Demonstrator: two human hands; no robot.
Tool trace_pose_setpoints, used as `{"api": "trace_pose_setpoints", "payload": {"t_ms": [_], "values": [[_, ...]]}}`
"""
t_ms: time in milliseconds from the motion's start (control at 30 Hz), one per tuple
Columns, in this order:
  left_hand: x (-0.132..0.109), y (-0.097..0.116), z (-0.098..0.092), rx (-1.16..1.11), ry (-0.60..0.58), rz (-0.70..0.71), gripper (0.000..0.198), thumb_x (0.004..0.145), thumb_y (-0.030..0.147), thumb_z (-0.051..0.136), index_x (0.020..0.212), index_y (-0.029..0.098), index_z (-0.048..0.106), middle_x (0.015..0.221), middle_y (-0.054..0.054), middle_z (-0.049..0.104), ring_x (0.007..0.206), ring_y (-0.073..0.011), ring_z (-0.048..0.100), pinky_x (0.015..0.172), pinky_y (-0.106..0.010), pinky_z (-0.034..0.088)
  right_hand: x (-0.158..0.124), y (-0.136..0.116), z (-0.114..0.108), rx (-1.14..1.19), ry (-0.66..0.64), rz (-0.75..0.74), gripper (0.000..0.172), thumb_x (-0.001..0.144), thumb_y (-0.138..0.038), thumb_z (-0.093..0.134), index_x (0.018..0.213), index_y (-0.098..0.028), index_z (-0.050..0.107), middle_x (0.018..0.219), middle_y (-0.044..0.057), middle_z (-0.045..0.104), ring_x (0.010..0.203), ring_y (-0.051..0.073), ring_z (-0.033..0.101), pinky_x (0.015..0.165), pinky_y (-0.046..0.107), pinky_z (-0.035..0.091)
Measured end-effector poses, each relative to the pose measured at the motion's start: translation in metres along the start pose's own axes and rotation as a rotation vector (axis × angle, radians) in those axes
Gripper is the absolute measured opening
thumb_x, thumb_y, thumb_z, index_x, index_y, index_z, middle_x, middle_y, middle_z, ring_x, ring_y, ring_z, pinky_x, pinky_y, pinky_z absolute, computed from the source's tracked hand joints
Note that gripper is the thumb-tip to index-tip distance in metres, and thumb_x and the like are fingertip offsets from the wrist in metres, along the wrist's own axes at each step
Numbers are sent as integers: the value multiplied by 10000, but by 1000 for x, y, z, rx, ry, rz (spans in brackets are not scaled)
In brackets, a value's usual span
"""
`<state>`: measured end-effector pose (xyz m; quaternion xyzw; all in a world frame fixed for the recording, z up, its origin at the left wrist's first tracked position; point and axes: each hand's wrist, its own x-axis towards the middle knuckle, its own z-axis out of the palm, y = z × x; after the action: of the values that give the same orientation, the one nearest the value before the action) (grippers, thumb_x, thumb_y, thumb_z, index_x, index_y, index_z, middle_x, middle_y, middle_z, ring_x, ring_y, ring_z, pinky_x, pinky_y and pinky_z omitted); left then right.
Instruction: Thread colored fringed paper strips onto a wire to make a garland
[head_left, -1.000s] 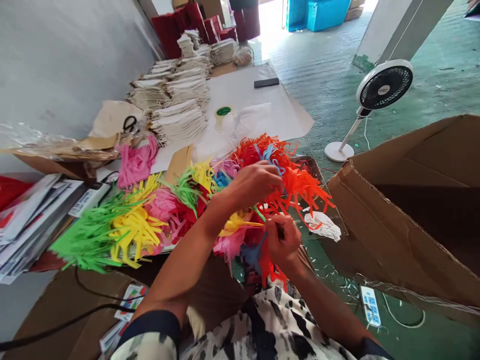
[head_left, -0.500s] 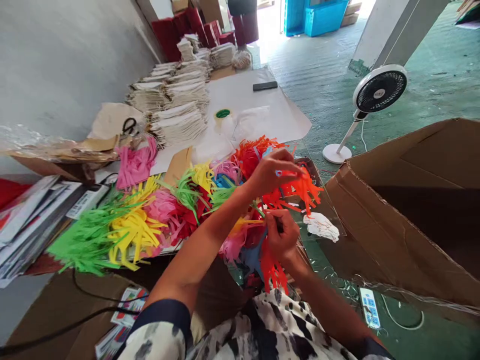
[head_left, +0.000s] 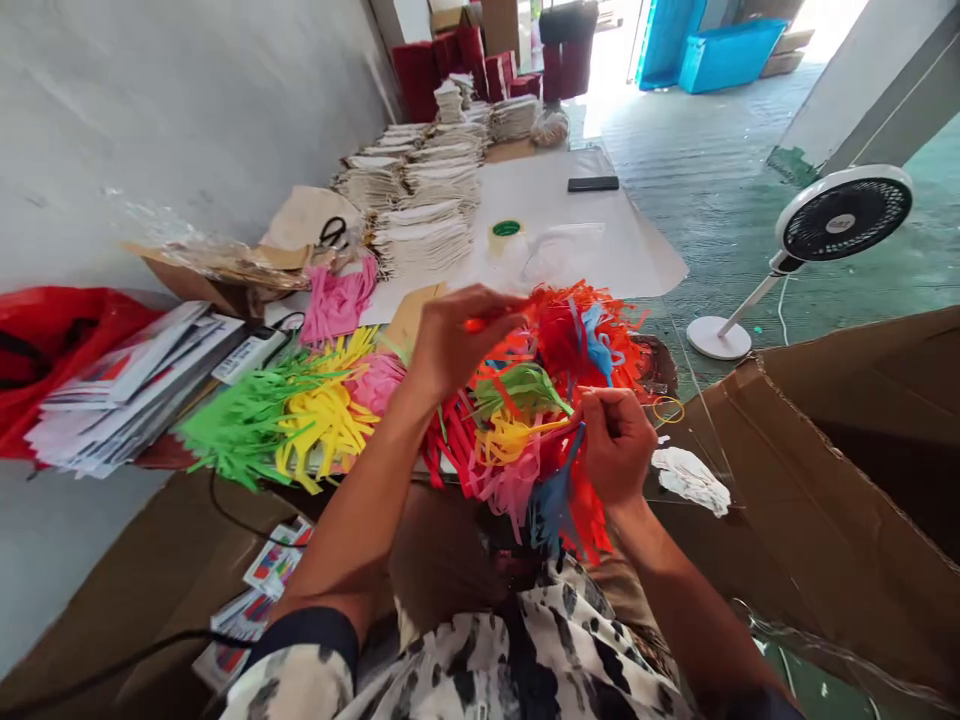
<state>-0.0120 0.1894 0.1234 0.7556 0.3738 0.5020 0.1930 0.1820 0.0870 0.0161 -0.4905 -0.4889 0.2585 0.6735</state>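
Note:
My left hand [head_left: 461,335] is raised over the table's front part, its fingers closed on an orange-red paper tassel whose strips hang below and to the right. Lower right, my right hand [head_left: 616,440] pinches the gathered ends of several tassels. A green tassel [head_left: 521,388], a yellow tassel [head_left: 508,438], a pink tassel [head_left: 514,485] and a blue tassel [head_left: 555,505] fan out from that pinch. Behind my hands lies a heap of orange-red tassels [head_left: 574,310] with light blue strips on it.
Green fringe [head_left: 232,420] and yellow fringe [head_left: 322,425] lie on the left. Further back are stacked white bundles [head_left: 424,240], a tape roll [head_left: 506,235], black scissors [head_left: 332,232] and a dark flat object [head_left: 592,184]. A fan [head_left: 844,222] and cardboard box [head_left: 810,480] stand right.
The camera view has turned left. My left hand has moved left, away from the right hand, with orange-red strips. The green, yellow and pink tassels at my right hand now show more fully.

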Motion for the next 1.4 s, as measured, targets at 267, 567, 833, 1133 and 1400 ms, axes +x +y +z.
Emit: {"api": "trace_pose_setpoints", "payload": {"t_ms": [267, 567, 833, 1133, 1400], "values": [[-58, -6, 43, -394, -148, -263, 220, 899, 398, 861, 1043, 233, 878, 893, -48, 835, 700, -108, 697, 627, -227, 544, 24, -13, 14, 88, -85, 57, 184, 998, -393, 725, 929, -223, 725, 738, -23, 717, 652, 123, 660, 624, 251, 515], [-70, -7, 49, -456, -125, -363, 306, 865, 482, 877, 974, 197, 879, 822, -48, 816, 613, -104, 655, 568, -221, 520, 25, -13, 12, 106, -170, 141, 230, 944, -451, 769, 988, -225, 753, 753, -2, 754, 662, 156, 697, 633, 290, 557], [-77, -8, 54, -443, -87, -402, 323, 889, 497, 845, 1004, 197, 878, 842, -49, 809, 640, -107, 641, 562, -212, 499, 25, -10, 16, 128, -184, 143, 218, 963, -434, 756, 995, -221, 730, 748, -6, 759, 656, 145, 702, 612, 272, 557], [-79, -8, 54, -391, -47, -349, 269, 932, 469, 810, 985, 213, 876, 846, -43, 803, 684, -130, 673, 608, -247, 525, 24, -8, 19, 126, -195, 162, 223, 948, -430, 764, 1003, -217, 727, 743, -10, 752, 651, 146, 696, 607, 275, 549], [-84, 0, 59, -96, 54, -53, 164, 1020, 308, 720, 1092, 237, 849, 999, -63, 831, 898, -164, 761, 859, -307, 592, 24, -8, 24, 146, -150, 200, 218, 929, -413, 761, 908, -204, 704, 690, -17, 716, 570, 119, 625, 535, 246, 476]]}}
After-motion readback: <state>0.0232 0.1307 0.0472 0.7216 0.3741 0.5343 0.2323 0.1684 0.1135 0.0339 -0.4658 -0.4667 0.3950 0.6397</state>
